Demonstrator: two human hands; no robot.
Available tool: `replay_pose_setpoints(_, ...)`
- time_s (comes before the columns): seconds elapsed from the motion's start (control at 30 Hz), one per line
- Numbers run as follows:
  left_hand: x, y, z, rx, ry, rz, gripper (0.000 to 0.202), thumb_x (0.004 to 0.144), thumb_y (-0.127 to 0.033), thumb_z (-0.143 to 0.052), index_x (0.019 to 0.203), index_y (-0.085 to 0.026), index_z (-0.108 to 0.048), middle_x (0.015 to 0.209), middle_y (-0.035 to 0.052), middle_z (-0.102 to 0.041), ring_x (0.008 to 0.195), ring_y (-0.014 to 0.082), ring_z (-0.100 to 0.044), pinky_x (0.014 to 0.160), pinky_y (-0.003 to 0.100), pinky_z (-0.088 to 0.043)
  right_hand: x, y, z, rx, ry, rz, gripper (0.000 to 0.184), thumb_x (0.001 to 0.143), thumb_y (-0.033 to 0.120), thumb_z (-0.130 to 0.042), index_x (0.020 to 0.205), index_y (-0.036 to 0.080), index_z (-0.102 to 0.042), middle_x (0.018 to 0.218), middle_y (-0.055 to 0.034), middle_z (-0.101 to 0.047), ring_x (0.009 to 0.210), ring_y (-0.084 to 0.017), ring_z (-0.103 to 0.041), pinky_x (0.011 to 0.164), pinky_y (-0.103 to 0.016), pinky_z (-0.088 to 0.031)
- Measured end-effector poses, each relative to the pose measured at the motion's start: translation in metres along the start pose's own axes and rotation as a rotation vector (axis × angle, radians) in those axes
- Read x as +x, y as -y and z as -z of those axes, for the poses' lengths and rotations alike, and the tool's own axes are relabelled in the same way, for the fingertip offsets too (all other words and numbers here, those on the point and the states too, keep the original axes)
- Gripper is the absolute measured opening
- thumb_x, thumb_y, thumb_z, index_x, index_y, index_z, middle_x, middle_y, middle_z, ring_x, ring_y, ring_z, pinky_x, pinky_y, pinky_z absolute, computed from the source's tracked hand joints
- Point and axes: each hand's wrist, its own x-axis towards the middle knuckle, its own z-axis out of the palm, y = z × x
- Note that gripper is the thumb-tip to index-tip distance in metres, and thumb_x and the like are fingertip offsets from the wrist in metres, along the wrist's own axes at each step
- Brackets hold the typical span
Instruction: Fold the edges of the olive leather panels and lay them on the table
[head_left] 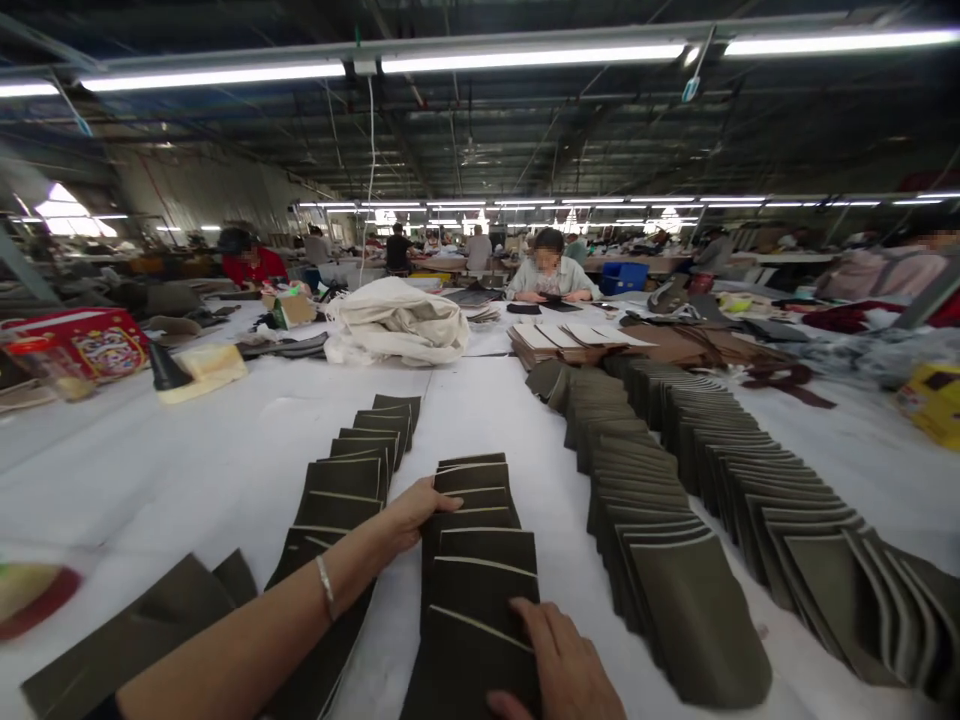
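Note:
Dark olive leather pieces lie in overlapping rows on a white table [187,470]. My left hand [411,512] reaches across the left row [352,470] and rests its thumb and fingers on the left edge of the middle row [476,560], fingers hooked around the pieces. My right hand [559,660] lies flat on the near end of that same middle row, fingers stretched out. A silver bracelet [325,585] sits on my left wrist.
Two long rows of the same pieces [697,500] run along the right. Tan pieces [577,340] and a white cloth bundle [397,320] lie farther back. A red box [79,345] stands at far left. Other people work at tables behind.

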Motion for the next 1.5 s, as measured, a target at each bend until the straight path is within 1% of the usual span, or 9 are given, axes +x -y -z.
replay_pose_setpoints(0.13, -0.047, 0.006, -0.004, 0.109, -0.123, -0.095, 0.035, 0.074, -0.031, -0.069, 0.102, -0.009, -0.064, 0.094, 0.0128, -0.07, 0.094, 0.0286, -0.064, 0.087, 0.038, -0.05, -0.017, 0.029, 0.002, 0.136, 0.06, -0.131, 0.044, 0.076, 0.02, -0.058, 0.12, 0.022, -0.052, 0.115, -0.009, -0.061, 0.101, -0.027, -0.061, 0.084, -0.039, -0.052)
replay_pose_setpoints(0.23, -0.079, 0.002, -0.002, 0.206, -0.338, -0.235, 0.048, 0.081, -0.035, -0.063, 0.123, -0.012, -0.053, 0.119, 0.0138, -0.061, 0.114, 0.0284, -0.053, 0.1, 0.037, -0.039, -0.027, 0.045, 0.02, 0.312, 0.108, -0.22, 0.036, 0.081, 0.021, -0.051, 0.117, 0.02, -0.052, 0.112, -0.008, -0.06, 0.1, -0.023, -0.059, 0.086, -0.035, -0.048)
replay_pose_setpoints(0.3, -0.108, 0.001, -0.006, 0.338, -0.392, -0.371, 0.047, 0.082, -0.032, -0.062, 0.125, -0.017, -0.052, 0.124, 0.0099, -0.057, 0.113, 0.0246, -0.052, 0.101, 0.034, -0.037, -0.031, 0.053, 0.036, 0.431, 0.154, -0.296, 0.027, 0.083, 0.024, -0.048, 0.109, 0.02, -0.054, 0.101, -0.0054, -0.063, 0.093, -0.021, -0.059, 0.083, -0.032, -0.046)
replay_pose_setpoints(0.4, -0.152, 0.005, -0.021, 0.609, -0.143, -0.522, 0.019, 0.083, -0.028, -0.057, 0.097, -0.02, -0.067, 0.1, 0.0038, -0.065, 0.092, 0.0186, -0.057, 0.088, 0.029, -0.042, -0.035, 0.066, 0.06, 0.602, 0.241, -0.326, 0.017, 0.083, 0.033, -0.05, 0.092, 0.02, -0.057, 0.084, -0.0019, -0.061, 0.08, -0.02, -0.056, 0.072, -0.03, -0.043)
replay_pose_setpoints(0.5, -0.179, 0.016, -0.035, 0.664, 0.15, -0.419, 0.019, 0.082, -0.027, -0.055, 0.079, -0.018, -0.072, 0.08, 0.0012, -0.066, 0.079, 0.0153, -0.058, 0.073, 0.023, -0.042, -0.039, 0.078, 0.075, 0.701, 0.293, -0.296, 0.021, 0.084, 0.039, -0.052, 0.086, 0.019, -0.058, 0.078, -0.0008, -0.057, 0.076, -0.018, -0.052, 0.068, -0.028, -0.04)
replay_pose_setpoints(0.63, -0.182, 0.028, -0.037, 0.63, 0.322, -0.148, 0.017, 0.072, -0.025, -0.059, 0.073, -0.014, -0.072, 0.058, -0.0028, -0.056, 0.057, 0.01, -0.046, 0.05, 0.02, -0.03, -0.05, 0.087, 0.078, 0.708, 0.335, -0.278, 0.023, 0.084, 0.041, -0.055, 0.083, 0.018, -0.058, 0.077, -0.0005, -0.054, 0.075, -0.017, -0.049, 0.067, -0.028, -0.036)
replay_pose_setpoints(0.87, -0.191, 0.046, -0.031, 0.44, 0.674, 0.155, 0.016, 0.064, -0.026, -0.063, 0.071, -0.013, -0.069, 0.054, -0.0029, -0.054, 0.051, 0.0097, -0.047, 0.051, 0.02, -0.038, -0.081, 0.094, 0.069, 0.954, 0.468, -0.378, 0.032, 0.084, 0.05, -0.057, 0.084, 0.018, -0.054, 0.073, 0.0021, -0.048, 0.068, -0.014, -0.043, 0.06, -0.025, -0.032)
replay_pose_setpoints(1.03, -0.204, 0.053, -0.031, 0.341, 0.637, 0.13, 0.022, 0.074, -0.032, -0.06, 0.073, -0.012, -0.068, 0.056, -0.0029, -0.054, 0.052, 0.0078, -0.046, 0.051, 0.018, -0.037, -0.1, 0.1, 0.066, 0.805, 0.366, -0.383, 0.032, 0.092, 0.05, -0.044, 0.087, 0.019, -0.052, 0.08, -0.0001, -0.052, 0.074, -0.016, -0.046, 0.066, -0.027, -0.036)
replay_pose_setpoints(1.5, -0.198, 0.062, -0.033, 0.347, 0.717, 0.267, 0.02, 0.065, -0.032, -0.066, 0.074, -0.014, -0.067, 0.057, -0.0034, -0.056, 0.05, 0.0082, -0.049, 0.051, 0.019, -0.044, -0.109, 0.106, 0.058, 0.639, 0.351, -0.313, 0.028, 0.096, 0.043, -0.037, 0.087, 0.02, -0.051, 0.083, -0.0013, -0.057, 0.078, -0.017, -0.053, 0.071, -0.028, -0.04)
